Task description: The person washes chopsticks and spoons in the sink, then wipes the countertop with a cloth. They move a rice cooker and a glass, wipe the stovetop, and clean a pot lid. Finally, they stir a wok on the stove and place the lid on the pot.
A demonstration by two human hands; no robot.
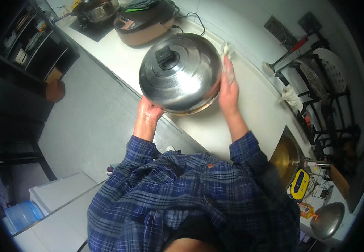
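A domed stainless steel pot lid (188,78) with a black knob handle (166,56) is tilted in front of me, over the white countertop (251,104). My left hand (150,108) grips its lower left edge, the fingers partly hidden beneath it. The wrist looks wet and shiny. Along the right rim lies my right hand (229,89), fingers stretched out. It holds a crumpled pale cloth or paper (227,50) against the lid, and part of this sticks out beyond the fingertips. The underside of the lid is out of sight.
Beyond the lid stands a brown rice cooker (147,28) with a cord, near a pan (100,11) on a black cooktop (90,30). To the right are a sink (284,157), a wall rack (330,94) with utensils, a yellow-and-blue item (299,185) and a wok (328,220).
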